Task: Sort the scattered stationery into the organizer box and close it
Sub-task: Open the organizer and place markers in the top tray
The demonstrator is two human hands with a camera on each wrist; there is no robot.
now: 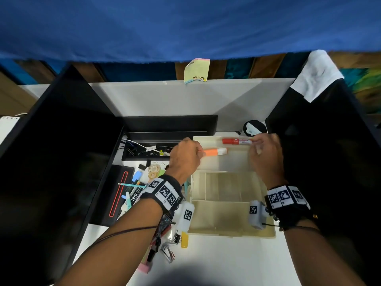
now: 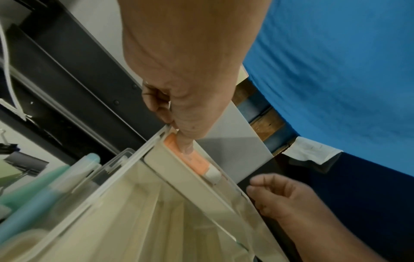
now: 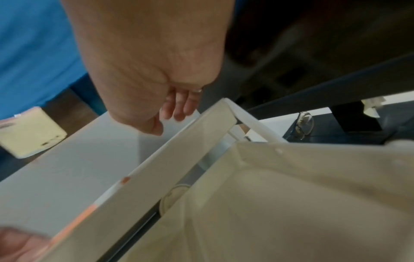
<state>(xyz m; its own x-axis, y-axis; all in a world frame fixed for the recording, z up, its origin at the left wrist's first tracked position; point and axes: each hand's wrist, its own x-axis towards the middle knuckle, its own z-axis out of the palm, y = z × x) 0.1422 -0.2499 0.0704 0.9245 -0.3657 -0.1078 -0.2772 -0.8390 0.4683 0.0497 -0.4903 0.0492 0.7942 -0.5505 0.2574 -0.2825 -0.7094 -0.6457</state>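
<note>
The cream organizer box [image 1: 231, 232] stands open mid-desk, its raised back tray [image 2: 177, 170] farthest from me. My left hand [image 1: 201, 152] pinches an orange highlighter [image 1: 213, 151] with a white cap, holding it along the tray; in the left wrist view the thumb [image 2: 186, 141] presses on the highlighter [image 2: 197, 163]. A red marker [image 1: 237, 141] lies along the tray's far edge. My right hand [image 1: 256, 144] hovers at the marker's right end with relaxed fingers [image 3: 177, 113] and nothing in them. The tray wall [image 3: 179, 159] hides most of the marker in the wrist views.
Loose stationery lies left of the box: tape rolls [image 1: 153, 171], pens [image 1: 132, 184], binder clips [image 1: 142, 167], a yellow piece [image 1: 184, 240], paper clips [image 1: 168, 252], a pink eraser [image 1: 144, 267]. Black monitors flank the desk. An open cable tray [image 1: 144, 150] sits behind.
</note>
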